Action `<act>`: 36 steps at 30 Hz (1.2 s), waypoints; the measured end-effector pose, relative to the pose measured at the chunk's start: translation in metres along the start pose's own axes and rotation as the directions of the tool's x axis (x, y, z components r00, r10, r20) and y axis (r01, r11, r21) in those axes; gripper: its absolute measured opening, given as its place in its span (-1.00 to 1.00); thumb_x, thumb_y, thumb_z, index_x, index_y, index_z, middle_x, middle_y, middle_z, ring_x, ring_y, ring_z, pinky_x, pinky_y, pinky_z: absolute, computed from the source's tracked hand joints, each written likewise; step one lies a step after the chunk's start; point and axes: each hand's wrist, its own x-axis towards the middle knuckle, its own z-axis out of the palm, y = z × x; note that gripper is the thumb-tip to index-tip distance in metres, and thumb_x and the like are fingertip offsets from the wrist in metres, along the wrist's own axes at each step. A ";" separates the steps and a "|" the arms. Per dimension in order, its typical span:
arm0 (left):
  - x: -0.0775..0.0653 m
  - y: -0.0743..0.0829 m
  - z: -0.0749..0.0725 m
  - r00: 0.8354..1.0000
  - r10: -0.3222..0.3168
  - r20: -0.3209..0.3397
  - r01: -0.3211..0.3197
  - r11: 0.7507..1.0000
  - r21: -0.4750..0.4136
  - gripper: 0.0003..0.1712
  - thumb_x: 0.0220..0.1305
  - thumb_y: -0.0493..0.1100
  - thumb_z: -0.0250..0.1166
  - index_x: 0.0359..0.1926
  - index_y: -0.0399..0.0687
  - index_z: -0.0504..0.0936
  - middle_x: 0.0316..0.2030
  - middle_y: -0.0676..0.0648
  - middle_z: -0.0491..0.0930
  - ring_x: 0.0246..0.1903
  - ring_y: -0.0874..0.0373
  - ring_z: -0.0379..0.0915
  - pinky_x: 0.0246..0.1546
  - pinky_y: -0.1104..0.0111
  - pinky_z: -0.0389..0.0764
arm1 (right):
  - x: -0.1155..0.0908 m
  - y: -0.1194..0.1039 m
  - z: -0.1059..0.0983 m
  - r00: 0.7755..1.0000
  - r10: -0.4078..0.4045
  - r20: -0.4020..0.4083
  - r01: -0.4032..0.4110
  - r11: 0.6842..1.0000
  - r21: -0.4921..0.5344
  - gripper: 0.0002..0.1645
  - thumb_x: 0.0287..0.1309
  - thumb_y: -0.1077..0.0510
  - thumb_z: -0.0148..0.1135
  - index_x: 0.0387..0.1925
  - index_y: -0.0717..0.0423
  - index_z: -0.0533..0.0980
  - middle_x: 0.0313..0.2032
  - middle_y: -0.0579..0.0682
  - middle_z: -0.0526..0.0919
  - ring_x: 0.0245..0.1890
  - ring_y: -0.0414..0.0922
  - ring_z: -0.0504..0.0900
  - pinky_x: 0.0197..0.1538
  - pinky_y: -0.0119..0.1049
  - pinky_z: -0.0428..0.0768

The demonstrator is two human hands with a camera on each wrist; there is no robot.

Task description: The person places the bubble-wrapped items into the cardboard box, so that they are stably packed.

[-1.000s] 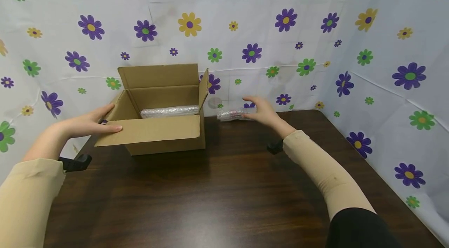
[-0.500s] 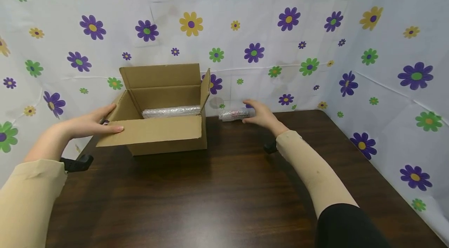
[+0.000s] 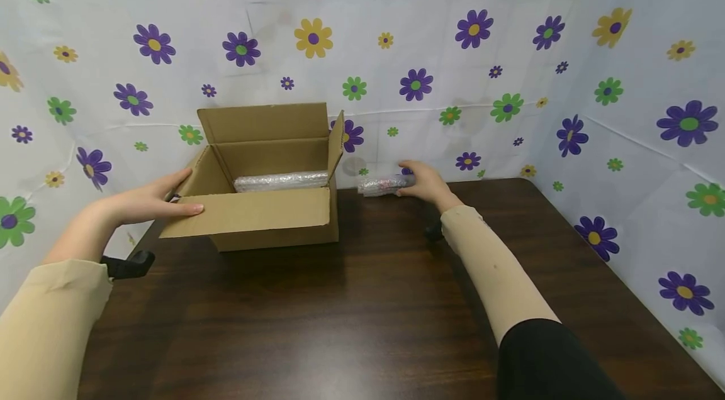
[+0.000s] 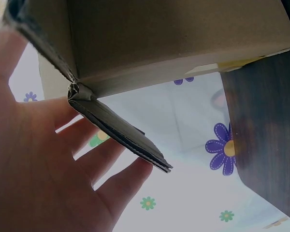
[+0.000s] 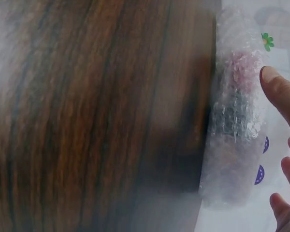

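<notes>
My left hand (image 3: 141, 202) is at the left corner of an open cardboard box (image 3: 277, 238). Its thumb lies over the front flap (image 3: 255, 210). In the left wrist view the straight, spread fingers (image 4: 101, 162) press the outside of a folded side flap (image 4: 123, 128). Inside the box lies a bubble-wrapped bundle (image 3: 281, 181). At the back of the table my right hand (image 3: 428, 185) reaches around the right end of a second bubble-wrapped bundle (image 3: 378, 185), a long roll with pink showing through. In the right wrist view thumb (image 5: 279, 92) and fingers stand apart beside it.
The dark wood table (image 3: 317, 324) stretches in front of the box. A white cloth with flower prints (image 3: 362, 22) hangs right behind the table's back edge and along its right side. The box's right flap (image 3: 337, 142) stands up towards the second bundle.
My right hand has moved left and closer around the loose bundle's right end. My left hand keeps its place on the box. The head view has shifted slightly.
</notes>
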 end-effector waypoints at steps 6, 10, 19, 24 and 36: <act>0.001 -0.002 0.000 1.000 -0.006 0.000 0.006 1.000 -0.003 0.13 0.33 0.02 0.22 0.49 -0.25 -0.43 0.43 -0.51 -0.37 0.37 -0.51 -0.42 0.14 -0.42 -0.06 | 0.003 -0.004 0.006 1.000 0.002 0.017 -0.002 1.000 -0.031 -0.07 -0.04 0.03 0.52 0.36 0.13 0.32 0.31 0.15 0.38 0.30 0.12 0.33 0.33 0.03 0.25; 0.000 -0.001 -0.001 1.000 -0.008 -0.005 0.008 1.000 0.005 0.14 0.32 0.02 0.22 0.49 -0.26 -0.43 0.43 -0.51 -0.36 0.37 -0.51 -0.41 0.14 -0.42 -0.06 | 0.005 -0.006 0.009 0.999 0.018 0.034 -0.016 0.999 -0.052 -0.10 -0.01 0.04 0.51 0.35 0.14 0.33 0.32 0.13 0.38 0.31 0.11 0.32 0.33 0.00 0.25; -0.001 0.001 0.000 1.000 -0.019 -0.011 0.019 1.000 0.016 0.14 0.32 0.04 0.22 0.49 -0.27 -0.41 0.42 -0.52 -0.34 0.37 -0.51 -0.39 0.15 -0.42 -0.07 | 0.010 -0.004 0.016 0.998 0.050 0.050 -0.044 0.993 -0.110 -0.11 -0.01 0.00 0.51 0.35 0.06 0.35 0.29 0.09 0.43 0.28 0.11 0.37 0.32 0.01 0.28; -0.001 0.002 0.000 1.000 -0.021 -0.011 0.021 1.000 0.014 0.14 0.32 0.05 0.22 0.50 -0.26 -0.40 0.43 -0.52 -0.33 0.37 -0.51 -0.39 0.15 -0.42 -0.07 | 0.012 -0.005 0.019 0.996 0.066 0.055 -0.058 0.990 -0.127 -0.13 -0.01 0.02 0.51 0.34 0.05 0.37 0.28 0.09 0.44 0.27 0.11 0.38 0.32 0.01 0.27; -0.001 0.001 0.000 1.000 -0.004 -0.011 0.004 1.000 0.002 0.14 0.31 0.02 0.24 0.50 -0.26 -0.41 0.43 -0.51 -0.36 0.37 -0.50 -0.43 0.15 -0.42 -0.09 | 0.014 -0.006 0.024 0.995 0.075 0.072 -0.061 0.983 -0.172 -0.22 0.07 0.08 0.45 0.34 0.02 0.39 0.26 0.10 0.47 0.25 0.11 0.40 0.32 0.05 0.25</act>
